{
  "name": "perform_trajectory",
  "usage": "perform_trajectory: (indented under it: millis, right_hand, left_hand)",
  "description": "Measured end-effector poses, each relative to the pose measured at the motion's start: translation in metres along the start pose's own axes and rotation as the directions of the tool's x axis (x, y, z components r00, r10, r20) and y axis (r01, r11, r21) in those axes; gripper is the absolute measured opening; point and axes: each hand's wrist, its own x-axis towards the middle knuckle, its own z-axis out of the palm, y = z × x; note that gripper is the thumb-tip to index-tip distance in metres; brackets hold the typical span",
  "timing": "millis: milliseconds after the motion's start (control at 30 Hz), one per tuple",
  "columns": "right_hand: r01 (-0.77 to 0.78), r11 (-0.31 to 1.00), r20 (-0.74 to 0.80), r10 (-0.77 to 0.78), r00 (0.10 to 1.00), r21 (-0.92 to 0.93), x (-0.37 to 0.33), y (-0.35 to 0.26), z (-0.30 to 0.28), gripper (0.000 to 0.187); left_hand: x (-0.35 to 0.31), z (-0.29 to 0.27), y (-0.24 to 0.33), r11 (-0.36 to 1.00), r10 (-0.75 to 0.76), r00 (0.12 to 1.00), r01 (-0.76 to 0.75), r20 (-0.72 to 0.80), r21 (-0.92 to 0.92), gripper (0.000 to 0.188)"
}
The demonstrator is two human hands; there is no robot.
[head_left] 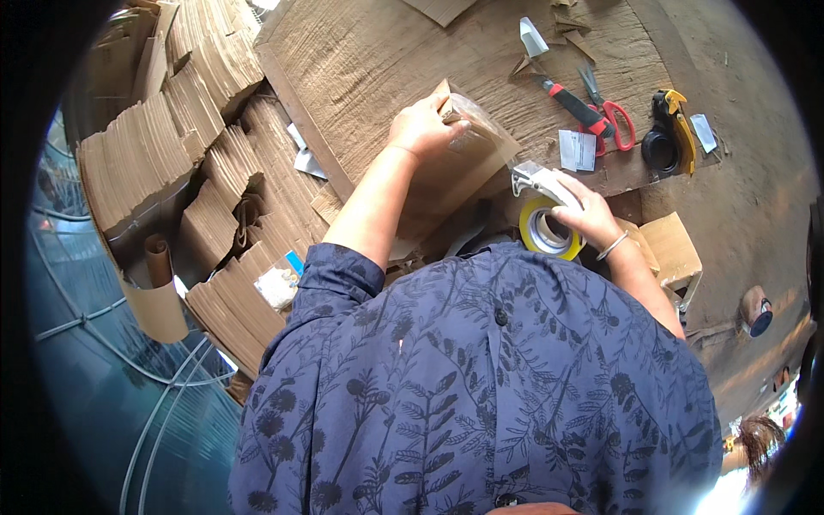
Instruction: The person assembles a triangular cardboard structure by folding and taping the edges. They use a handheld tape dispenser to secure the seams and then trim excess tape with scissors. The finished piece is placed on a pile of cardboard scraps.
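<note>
My left hand (421, 129) is closed on the far end of a brown cardboard box (468, 172), its thumb lying along the edge. Clear, shiny tape runs over the box's edge toward my right side. In my right hand (588, 215) is a white tape dispenser (539, 182) loaded with a yellow-rimmed roll of tape (549, 243). The dispenser's head is close to the box's near right corner. My fingers wrap round its handle, and the palm side is hidden. The box's underside and lower part do not show fully.
Stacks of flat cardboard (142, 154) rise on the left. Across the board-topped table (352, 69) lie red-handled scissors (614, 124), a red-and-black knife (575, 107), a paper slip (577, 150) and a black-and-yellow tape dispenser (669, 137). An open carton (669, 249) stands beyond my right forearm.
</note>
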Motion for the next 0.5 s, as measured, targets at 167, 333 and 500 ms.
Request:
perform_trajectory:
  millis: [167, 333, 500]
  right_hand:
    - [-0.013, 0.986, -0.169, -0.015, 0.985, -0.164, -0.028, 0.016, 0.053, 0.076]
    - [0.025, 0.958, -0.037, -0.037, 0.999, -0.284, 0.008, 0.019, 0.074, 0.066]
    - [-0.224, 0.878, 0.392, 0.400, 0.828, -0.424, 0.130, -0.024, 0.011, 0.042]
  left_hand:
    - [0.001, 0.003, -0.002, 1.000, 0.013, 1.000, -0.013, -0.014, 0.021, 0.070]
    - [0.001, 0.002, 0.001, 1.000, 0.002, 1.000, -0.002, -0.008, 0.010, 0.058]
    - [-0.003, 0.002, 0.009, 0.999, 0.044, 0.997, -0.042, -0.060, 0.021, 0.052]
